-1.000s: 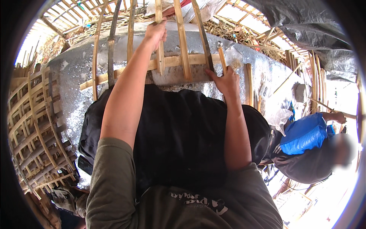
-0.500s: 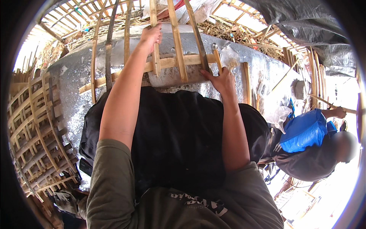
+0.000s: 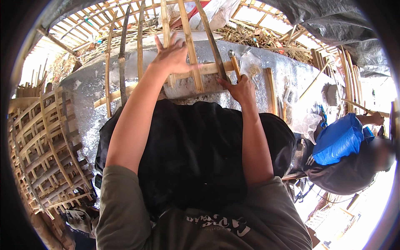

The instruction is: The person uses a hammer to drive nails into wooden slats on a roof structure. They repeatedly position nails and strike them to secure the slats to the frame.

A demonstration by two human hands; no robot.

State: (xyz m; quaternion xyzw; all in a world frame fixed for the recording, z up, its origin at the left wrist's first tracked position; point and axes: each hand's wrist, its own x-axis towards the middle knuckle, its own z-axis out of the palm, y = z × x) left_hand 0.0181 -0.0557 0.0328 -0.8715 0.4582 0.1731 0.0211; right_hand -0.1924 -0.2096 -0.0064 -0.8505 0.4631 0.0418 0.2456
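Bamboo-lattice place, big silvery sheet [image 3: 93, 81] in front. Pale lettering [image 3: 225, 224] on the olive shirt [image 3: 121, 204], too creased to quote. Left hand [image 3: 170, 57] is splayed over the bamboo slats [image 3: 186, 25], contact unclear; right hand [image 3: 243, 88] is wrapped round a wooden-handled tool [image 3: 236, 66] beside the dark slat [image 3: 210, 37]. Left palm's hidden, middle slats' tops cut off.

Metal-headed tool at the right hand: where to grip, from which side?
Likely best by the near end of its wooden handle, from the near side, as the right hand does: the handle is slim and straight, with the metal head at its far end.
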